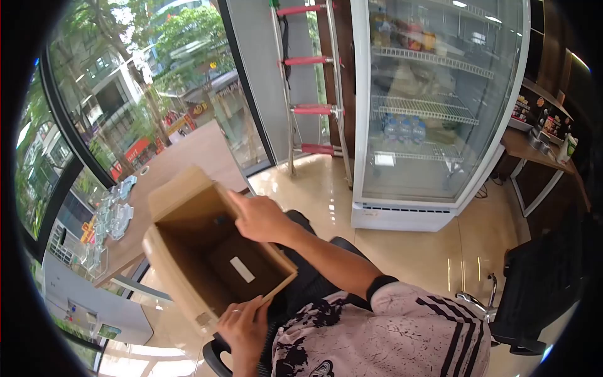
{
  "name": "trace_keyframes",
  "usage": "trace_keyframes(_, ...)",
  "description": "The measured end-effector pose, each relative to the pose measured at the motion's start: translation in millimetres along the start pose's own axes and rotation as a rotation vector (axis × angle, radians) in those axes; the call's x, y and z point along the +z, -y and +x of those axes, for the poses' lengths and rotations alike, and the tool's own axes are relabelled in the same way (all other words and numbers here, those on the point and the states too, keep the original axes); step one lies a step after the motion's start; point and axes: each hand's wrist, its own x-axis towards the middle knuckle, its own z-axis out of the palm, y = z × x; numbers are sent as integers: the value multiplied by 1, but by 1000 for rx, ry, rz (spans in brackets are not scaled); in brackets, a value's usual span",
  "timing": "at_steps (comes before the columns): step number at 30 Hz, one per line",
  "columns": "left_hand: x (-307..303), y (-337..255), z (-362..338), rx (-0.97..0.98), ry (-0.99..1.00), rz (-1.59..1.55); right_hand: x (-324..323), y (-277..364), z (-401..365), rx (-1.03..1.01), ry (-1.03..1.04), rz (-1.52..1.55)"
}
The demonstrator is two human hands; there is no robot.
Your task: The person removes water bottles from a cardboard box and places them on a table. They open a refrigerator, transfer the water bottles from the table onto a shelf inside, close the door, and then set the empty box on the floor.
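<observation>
A cardboard box (pixel 178 270) is tilted over my lap with its open top toward me. One flap stands up at its far end, and a small white strip (pixel 242 269) shows on the brown inside. My right hand (pixel 262 218) grips the far right edge of the box, its fingers wrapped over the rim. At the near edge, my left hand (pixel 244 323), with a ring on one finger, is closed on the cardboard rim. Both hands touch only the box.
A wooden table (pixel 191 154) by the window carries several clear plastic pieces (pixel 116 213). Ahead stand a ladder (pixel 312 110) with red steps and a glass-door fridge (pixel 433 125) holding bottles. A black chair (pixel 540 283) is at the right, near a side counter (pixel 534 151).
</observation>
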Motion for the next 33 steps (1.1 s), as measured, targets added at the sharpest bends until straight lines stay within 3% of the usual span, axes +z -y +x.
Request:
trace_keyframes(3, 9, 3, 3, 25, 45, -101, -13, -9, -11, 59, -62, -66)
trace_keyframes(7, -10, 5, 29, 83, 245, -366, -30, -28, -27, 56, -206, -109)
trace_keyframes(9, -19, 15, 46, 42, 199, -435, -47, -21, -39, 124, -144, -129)
trace_keyframes(11, -12, 34, 74, 207, -30, -351, -55, -18, -48, 225, -146, -163)
trace_keyframes(14, 9, 60, 117, 58, -193, -331, -55, -34, -61, 102, -226, -183)
trace_keyframes(17, 56, 98, 148, 1, -218, -318, -62, -10, -68, 225, -176, -124)
trace_keyframes(20, 74, 114, 163, -118, -96, -532, -62, -2, -72, 257, -152, -31)
trace_keyframes(23, 76, 131, 172, -61, -28, -656, -63, 9, -74, 249, -126, 2)
trace_keyframes(26, 82, 151, 166, -240, 128, -1004, -58, 7, -76, 265, -112, 68)
trace_keyframes(28, 89, 159, 150, -426, 207, -1158, -61, -7, -76, 262, -75, 173)
trace_keyframes(31, 95, 166, 131, -444, 53, -1365, -76, -66, -63, 202, 23, 341)
trace_keyframes(33, 89, 170, 124, -445, -6, -1387, -97, -114, -41, 309, 19, 388)
